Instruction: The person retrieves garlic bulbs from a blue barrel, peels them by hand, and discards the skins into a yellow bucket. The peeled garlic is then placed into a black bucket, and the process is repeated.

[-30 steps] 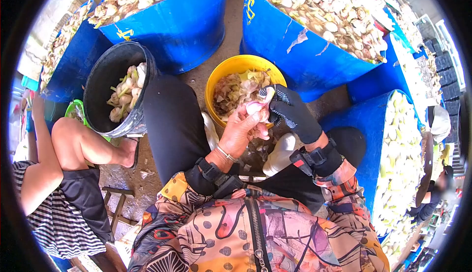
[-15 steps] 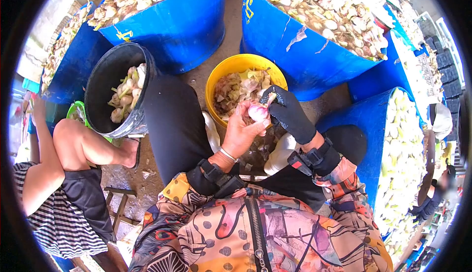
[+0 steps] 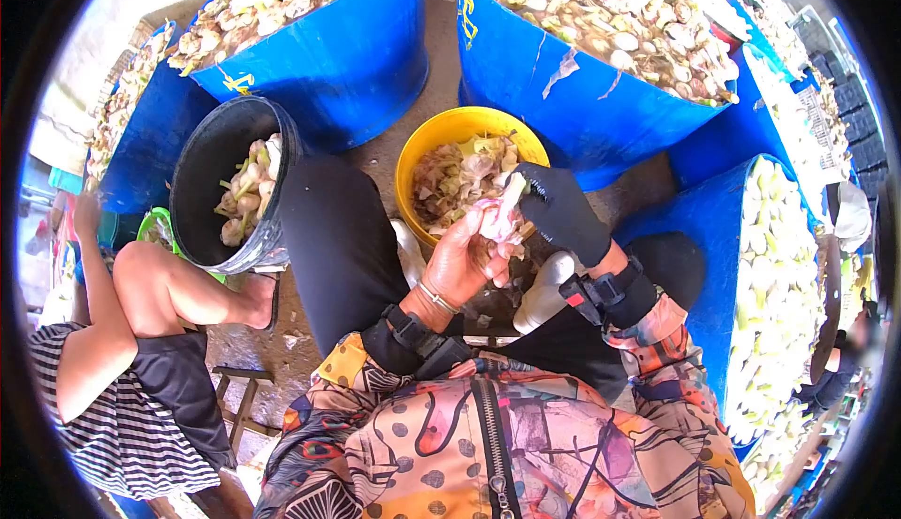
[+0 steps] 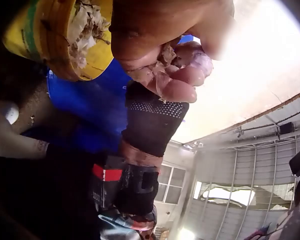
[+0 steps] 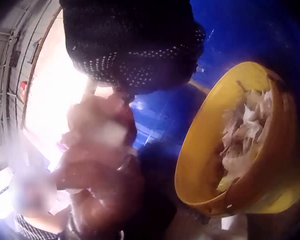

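My bare left hand point(image 3: 458, 264) grips a pink-white garlic bulb point(image 3: 503, 222) over the near rim of a yellow bucket point(image 3: 404, 190). Loose skin hangs from the bulb between the left fingers point(image 4: 177, 91) in the left wrist view. My right hand point(image 3: 563, 219), in a black glove with white dots, pinches the bulb's pale stem point(image 3: 515, 187) from the right. In the right wrist view its glove point(image 5: 135, 55) hides the fingertips. Papery garlic skins point(image 3: 455, 181) fill much of the yellow bucket.
Left of my knee stands a black bucket point(image 3: 192, 205) holding several stemmed garlic bulbs point(image 3: 251, 186). Big blue tubs point(image 3: 328, 78) heaped with garlic stand ahead, and another blue tub point(image 3: 680, 266) is on the right. Someone in a striped shirt point(image 3: 113, 425) sits close on the left.
The bulb has turned in my fingers, and its smooth purple side is now covered by pale loose skin. Both hands stay together at the bucket's near rim. The head view has shifted slightly.
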